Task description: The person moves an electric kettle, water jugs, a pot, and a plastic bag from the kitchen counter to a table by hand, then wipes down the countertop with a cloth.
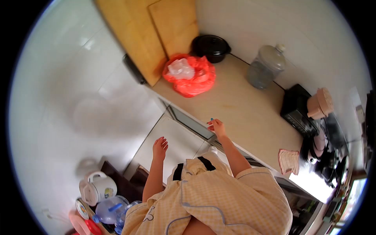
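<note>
My left hand [159, 148] hangs in the air to the left of the counter, fingers slightly bent and apart, with nothing in them. Over the counter's front edge, my right hand [216, 127] has its fingers curled. A small blue-green thing [212, 119] shows at its fingertips, too small to name. Farther back on the counter [231, 113] sits a red plastic bag [194, 80], with a crumpled clear bag [181, 69] in its opening.
A black lidded pot [211, 47], a large clear water jug [266, 66] and a black oven-like appliance [299, 111] line the wall. A folded cloth [289, 161] lies near the stove. Wooden boards [176, 27] stand at the far end. A white kettle-like container [98, 188] is lower left.
</note>
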A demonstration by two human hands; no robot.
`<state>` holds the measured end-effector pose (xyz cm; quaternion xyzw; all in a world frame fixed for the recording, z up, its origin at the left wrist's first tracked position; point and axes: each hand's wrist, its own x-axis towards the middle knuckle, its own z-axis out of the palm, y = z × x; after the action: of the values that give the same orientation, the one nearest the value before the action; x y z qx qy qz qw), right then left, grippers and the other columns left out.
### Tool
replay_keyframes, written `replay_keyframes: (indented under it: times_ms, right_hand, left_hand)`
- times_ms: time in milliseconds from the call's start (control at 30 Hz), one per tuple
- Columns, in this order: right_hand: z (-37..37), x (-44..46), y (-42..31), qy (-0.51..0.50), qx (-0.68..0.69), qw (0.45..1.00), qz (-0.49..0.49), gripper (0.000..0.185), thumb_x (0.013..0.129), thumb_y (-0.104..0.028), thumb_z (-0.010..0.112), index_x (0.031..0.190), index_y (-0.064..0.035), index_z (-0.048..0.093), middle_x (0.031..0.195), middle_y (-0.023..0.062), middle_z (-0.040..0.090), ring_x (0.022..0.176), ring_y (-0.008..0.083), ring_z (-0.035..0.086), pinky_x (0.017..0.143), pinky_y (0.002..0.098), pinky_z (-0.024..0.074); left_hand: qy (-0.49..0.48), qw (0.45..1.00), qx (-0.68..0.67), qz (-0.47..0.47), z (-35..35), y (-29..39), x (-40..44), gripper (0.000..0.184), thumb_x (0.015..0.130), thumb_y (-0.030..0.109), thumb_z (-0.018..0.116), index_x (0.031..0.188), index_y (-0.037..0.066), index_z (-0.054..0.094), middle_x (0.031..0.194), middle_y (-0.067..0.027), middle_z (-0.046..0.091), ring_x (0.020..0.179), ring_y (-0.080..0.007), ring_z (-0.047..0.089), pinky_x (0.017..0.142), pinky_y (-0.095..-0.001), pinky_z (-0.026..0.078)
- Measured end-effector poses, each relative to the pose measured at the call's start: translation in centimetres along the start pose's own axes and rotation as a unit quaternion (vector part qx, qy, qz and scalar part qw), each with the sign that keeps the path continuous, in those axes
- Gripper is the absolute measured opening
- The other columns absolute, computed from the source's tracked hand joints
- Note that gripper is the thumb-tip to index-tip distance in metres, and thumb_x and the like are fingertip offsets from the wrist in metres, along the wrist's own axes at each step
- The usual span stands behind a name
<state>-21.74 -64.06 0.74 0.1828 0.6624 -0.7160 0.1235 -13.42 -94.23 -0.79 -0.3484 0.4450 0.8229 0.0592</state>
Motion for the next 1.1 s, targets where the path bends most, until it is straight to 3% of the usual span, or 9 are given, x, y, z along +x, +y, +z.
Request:
replay_keyframes:
  times_ms: [267,533,667,733,833,967,1100]
  right_hand:
    - [-12.6,3.3,-2.5,0.145,0.091,0.984,-0.043,0.019,0.088,-0.023,0.044,0.097,-0.0074,0.052,0.089,0.006,0.062,0.066,0.0133,0.059,0.061,0.0263,0.0461]
    - [-22.6,12.4,-7.9,0.239,0.124,0.959,-0.087,0.018,0.086,-0.017,0.047,0.1,-0.0076,0.052,0.09,0.0048,0.062,0.07,0.0104,0.056,0.056,0.0235,0.0428]
    - [-26.0,19.7,-11.0,0.346,-0.025,0.919,-0.19,0.026,0.078,-0.016,0.054,0.102,-0.0049,0.052,0.099,0.0085,0.059,0.086,0.0201,0.057,0.074,0.0304,0.0439]
    - [-26.5,21.4,-13.8,0.376,-0.018,0.896,-0.235,0.033,0.075,-0.017,0.056,0.105,-0.0028,0.052,0.1,0.0102,0.059,0.092,0.0232,0.055,0.083,0.0319,0.0409]
    - [-27.4,25.2,-15.9,0.337,0.05,0.888,-0.309,0.035,0.073,-0.016,0.058,0.104,-0.0003,0.053,0.097,0.012,0.06,0.091,0.0238,0.057,0.081,0.0322,0.0417]
    - [-27.3,24.9,-17.5,0.311,0.07,0.912,-0.259,0.038,0.07,-0.017,0.061,0.102,0.0026,0.055,0.093,0.0134,0.062,0.088,0.0251,0.058,0.08,0.0325,0.0421]
    - [-28.8,25.3,-17.3,0.316,-0.061,0.93,-0.178,0.039,0.066,-0.019,0.064,0.097,0.0034,0.056,0.091,0.0133,0.063,0.083,0.0246,0.059,0.076,0.0322,0.0436]
  left_hand:
    - [-0.107,0.99,0.079,-0.041,13.4,-2.9,3.6,0.024,0.08,0.023,0.057,0.101,0.011,0.055,0.091,-0.003,0.056,0.082,-0.0157,0.051,0.073,-0.0307,0.042]
    - [-0.134,0.982,0.108,-0.082,21.9,-6.2,4.6,0.02,0.081,0.023,0.054,0.097,0.011,0.054,0.088,-0.0018,0.055,0.081,-0.0153,0.05,0.075,-0.0304,0.04]
    - [-0.099,0.983,0.129,-0.086,23.0,-7.1,5.0,0.02,0.082,0.024,0.053,0.097,0.011,0.054,0.088,-0.0018,0.055,0.081,-0.0152,0.051,0.075,-0.0308,0.041]
    - [-0.09,0.983,0.139,-0.082,23.0,-7.4,5.0,0.02,0.082,0.024,0.053,0.098,0.011,0.053,0.088,-0.0019,0.055,0.081,-0.0154,0.051,0.074,-0.0308,0.042]
    - [-0.064,0.984,0.145,-0.087,22.6,-7.5,4.6,0.021,0.082,0.024,0.053,0.099,0.012,0.053,0.089,-0.002,0.055,0.08,-0.0154,0.051,0.072,-0.0305,0.043]
    - [-0.039,0.985,0.14,-0.089,21.6,-7.8,4.6,0.021,0.082,0.025,0.053,0.1,0.012,0.053,0.089,-0.0022,0.055,0.08,-0.0154,0.052,0.071,-0.03,0.043]
    - [-0.029,0.988,0.133,-0.079,21.4,-7.7,4.3,0.022,0.082,0.025,0.052,0.099,0.012,0.053,0.088,-0.0021,0.056,0.079,-0.015,0.053,0.07,-0.0296,0.043]
